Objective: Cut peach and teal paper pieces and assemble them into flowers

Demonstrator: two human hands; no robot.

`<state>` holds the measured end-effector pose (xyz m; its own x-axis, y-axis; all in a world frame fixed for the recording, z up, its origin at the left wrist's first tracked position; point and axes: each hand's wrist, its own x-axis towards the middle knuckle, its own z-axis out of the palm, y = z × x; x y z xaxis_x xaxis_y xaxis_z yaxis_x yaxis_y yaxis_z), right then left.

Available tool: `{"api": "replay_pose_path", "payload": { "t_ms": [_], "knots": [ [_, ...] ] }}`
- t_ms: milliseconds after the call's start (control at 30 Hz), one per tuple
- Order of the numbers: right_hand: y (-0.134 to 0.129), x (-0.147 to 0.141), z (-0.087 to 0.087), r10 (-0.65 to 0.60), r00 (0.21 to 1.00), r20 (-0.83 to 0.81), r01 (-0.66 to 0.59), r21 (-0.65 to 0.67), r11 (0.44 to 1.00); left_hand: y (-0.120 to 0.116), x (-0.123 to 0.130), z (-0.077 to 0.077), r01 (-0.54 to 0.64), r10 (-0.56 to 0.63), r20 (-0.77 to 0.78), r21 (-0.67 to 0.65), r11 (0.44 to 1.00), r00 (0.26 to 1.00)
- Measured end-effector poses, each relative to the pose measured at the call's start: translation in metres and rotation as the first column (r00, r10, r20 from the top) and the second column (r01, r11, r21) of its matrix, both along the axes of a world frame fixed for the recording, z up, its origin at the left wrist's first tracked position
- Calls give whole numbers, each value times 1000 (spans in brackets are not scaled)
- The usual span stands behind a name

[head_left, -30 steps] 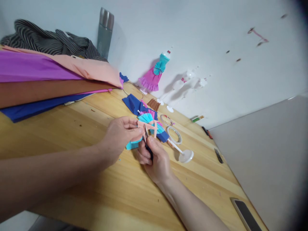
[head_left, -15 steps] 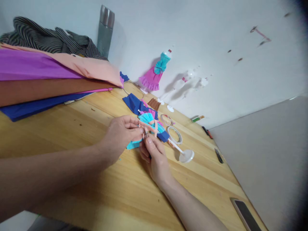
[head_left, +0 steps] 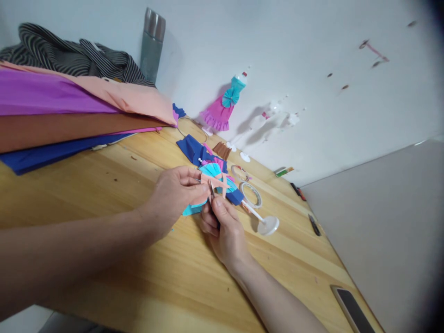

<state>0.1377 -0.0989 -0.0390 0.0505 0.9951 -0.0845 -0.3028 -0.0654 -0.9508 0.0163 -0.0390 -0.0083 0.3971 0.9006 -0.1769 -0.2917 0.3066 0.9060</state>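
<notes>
My left hand (head_left: 176, 192) pinches a strip of peach crepe paper (head_left: 217, 181) between thumb and fingers. My right hand (head_left: 224, 224) is closed around a pair of scissors (head_left: 211, 192), whose blades point up at the peach strip; the handles are mostly hidden in my fist. Right behind the strip lies a doll-like figure on a white stand (head_left: 268, 225), dressed in dark blue paper, with a pleated turquoise paper fan (head_left: 211, 170) on it. Turquoise paper (head_left: 192, 210) lies beneath my left fingers.
Rolls of tape (head_left: 251, 194) lie beyond my hands. A phone (head_left: 353, 309) and a cutter (head_left: 314, 225) rest along the right edge. Crepe paper sheets (head_left: 62, 95), a striped cloth (head_left: 76, 58) and a flask (head_left: 152, 46) occupy the left; a dressed mannequin (head_left: 222, 104) stands by the wall.
The scissor blades have opened wider around the peach strip, and the strip now lies more to the right, across the turquoise fan. Both hands have hardly moved.
</notes>
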Motion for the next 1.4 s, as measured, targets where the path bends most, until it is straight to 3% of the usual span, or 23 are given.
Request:
{"api": "replay_pose_path", "payload": {
  "t_ms": [467, 733, 1167, 1400],
  "knots": [
    [1, 0, -5, 69, 982, -178, -64, 38, 997, -1, 0, 1, 3, -3, -16, -5, 1000, 1000],
    [-2, -2, -3, 78, 976, -203, -72, 36, 997, -2, -1, 4, -11, 11, -51, 7, 1000, 999],
    [-2, -4, -1, 51, 983, -176, -49, 15, 999, -2, -4, 6, 61, -57, -85, 44, 997, 995],
    [-2, -4, 0, 40, 981, -192, -39, 5, 999, -2, -4, 13, 23, -22, -122, 10, 1000, 992]
  ]
}}
